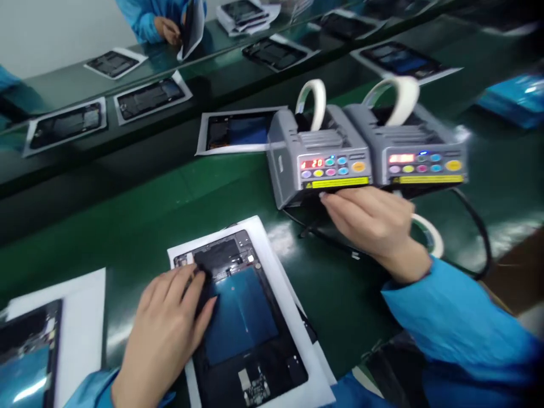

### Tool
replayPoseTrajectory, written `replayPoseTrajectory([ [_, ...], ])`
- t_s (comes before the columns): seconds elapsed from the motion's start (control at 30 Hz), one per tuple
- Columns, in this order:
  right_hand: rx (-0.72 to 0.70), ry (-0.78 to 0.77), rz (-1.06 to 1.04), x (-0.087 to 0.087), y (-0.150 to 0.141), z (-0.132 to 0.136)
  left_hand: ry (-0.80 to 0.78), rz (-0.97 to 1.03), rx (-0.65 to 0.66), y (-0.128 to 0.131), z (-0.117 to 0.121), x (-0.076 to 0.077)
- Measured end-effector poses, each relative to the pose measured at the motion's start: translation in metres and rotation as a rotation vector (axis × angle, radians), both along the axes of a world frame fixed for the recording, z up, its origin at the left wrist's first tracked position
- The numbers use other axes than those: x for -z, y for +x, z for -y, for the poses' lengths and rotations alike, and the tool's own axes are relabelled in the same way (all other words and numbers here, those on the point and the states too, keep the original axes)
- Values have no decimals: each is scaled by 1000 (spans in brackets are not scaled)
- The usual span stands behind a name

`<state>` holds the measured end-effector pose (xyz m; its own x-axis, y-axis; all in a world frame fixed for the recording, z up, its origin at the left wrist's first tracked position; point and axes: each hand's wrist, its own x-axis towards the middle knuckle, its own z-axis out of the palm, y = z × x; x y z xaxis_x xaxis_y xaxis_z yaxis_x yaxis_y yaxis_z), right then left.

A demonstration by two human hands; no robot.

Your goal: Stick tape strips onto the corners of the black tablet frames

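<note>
My left hand (164,326) rests on the left side of an opened tablet (280,351), thumb apart from its bent fingers. A blue battery panel fills the tablet's middle, and small circuit parts show at both ends. White sheets (266,243) lie under it. At the front outlet of the left tape dispenser (283,164), my right hand (369,218) has thumb and fingers pinched together. What they grip, if anything, is too small to make out. A white tape roll (318,105) sits on this grey machine, whose red display reads about 20.
A second tape dispenser (425,161) stands beside the first, with a black cable (476,215) and a loose tape ring (429,235) near it. Another tablet (25,362) lies at left. Several tablets on paper line the far belt, where a co-worker's hands (170,29) hold one.
</note>
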<state>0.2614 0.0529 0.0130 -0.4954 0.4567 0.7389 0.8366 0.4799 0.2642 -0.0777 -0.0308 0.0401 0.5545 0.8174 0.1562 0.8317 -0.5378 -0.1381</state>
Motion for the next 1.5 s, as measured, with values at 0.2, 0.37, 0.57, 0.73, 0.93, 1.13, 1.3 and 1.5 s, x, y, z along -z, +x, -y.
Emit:
replayPoseTrajectory([
  [0.2,-411,-446,-86,-3,-44,29,-221,180,-57,47,-16,5],
  [0.37,-475,-633,1,25,-77,20,-226,238,-84,59,-33,26],
  [0.57,-486,-741,5,38,-80,14,-208,291,-40,57,-38,36],
  [0.73,-499,-746,11,39,-77,15,-188,319,18,55,-41,40],
  [0.93,-494,-755,23,41,-77,14,-202,270,88,54,-42,40],
  [1.13,-460,-723,123,35,-79,17,-224,300,94,53,-43,40],
  [1.3,-434,-639,176,34,-83,21,-240,386,81,51,-45,41],
  [1.5,-478,-700,84,40,-80,18,-274,433,61,49,-46,41],
])
